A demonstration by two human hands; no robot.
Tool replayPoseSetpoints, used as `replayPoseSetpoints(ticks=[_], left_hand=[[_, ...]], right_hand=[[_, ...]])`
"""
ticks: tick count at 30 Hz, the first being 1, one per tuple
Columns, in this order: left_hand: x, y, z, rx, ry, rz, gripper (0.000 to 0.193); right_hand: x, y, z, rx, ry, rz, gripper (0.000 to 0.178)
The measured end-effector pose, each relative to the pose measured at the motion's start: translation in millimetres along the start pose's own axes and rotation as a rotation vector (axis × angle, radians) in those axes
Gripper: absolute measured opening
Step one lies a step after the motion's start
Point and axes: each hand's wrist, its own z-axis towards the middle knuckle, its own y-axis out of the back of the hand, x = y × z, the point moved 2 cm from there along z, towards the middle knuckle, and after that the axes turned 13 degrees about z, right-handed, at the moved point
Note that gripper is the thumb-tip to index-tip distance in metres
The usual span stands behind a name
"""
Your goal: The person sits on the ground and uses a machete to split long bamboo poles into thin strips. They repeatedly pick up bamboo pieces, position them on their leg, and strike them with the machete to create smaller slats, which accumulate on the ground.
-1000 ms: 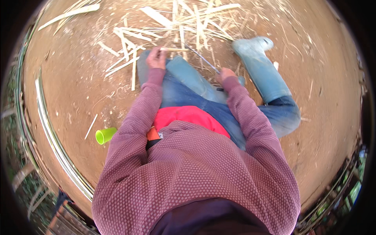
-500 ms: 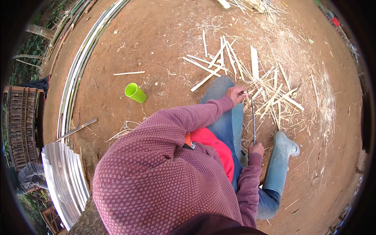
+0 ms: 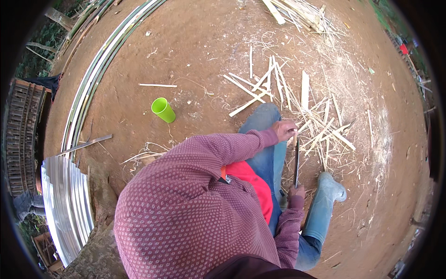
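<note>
My right hand (image 3: pixel 296 191) is closed round the handle end of a long, dark-bladed knife (image 3: pixel 297 162), whose blade points away from me beside my bent left leg. My left hand (image 3: pixel 283 130) rests by the left knee, fingers pinched on a thin pale wooden strip (image 3: pixel 295 133). Most of that strip is hidden by the fingers or lost against the litter. The blade's far end comes close to the strip; whether they touch I cannot tell. Just beyond both hands lies a loose heap of split pale strips (image 3: pixel 320 128), with thin shavings among them.
A green plastic cup (image 3: pixel 163 110) stands on the dirt to the left. Farther left are long split poles (image 3: pixel 88 88), a flat bar (image 3: pixel 88 144) and a shiny corrugated metal sheet (image 3: pixel 69 209). Another bundle of strips (image 3: pixel 302 14) lies at the far side. My boot (image 3: pixel 332 187) is right of the knife.
The whole view has shifted, so the ground and my hands sit lower in the picture. The knife's blade shows broader and darker. Both hands keep their hold.
</note>
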Motion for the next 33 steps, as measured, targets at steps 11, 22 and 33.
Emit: replayPoseSetpoints(ticks=[11,22,33], left_hand=[[-7,0,-1,-0.024,-0.039,0.046,0.021],[-2,0,5,0.042,0.06,-0.003,0.015],[-8,2,0,-0.011,0.095,0.023,0.017]], right_hand=[[61,16,-22,-0.022,0.083,-0.086,0.037],[5,1,25,0.298,-0.249,0.392,0.032],[42,20,-4,0.02,-0.075,-0.154,0.043]])
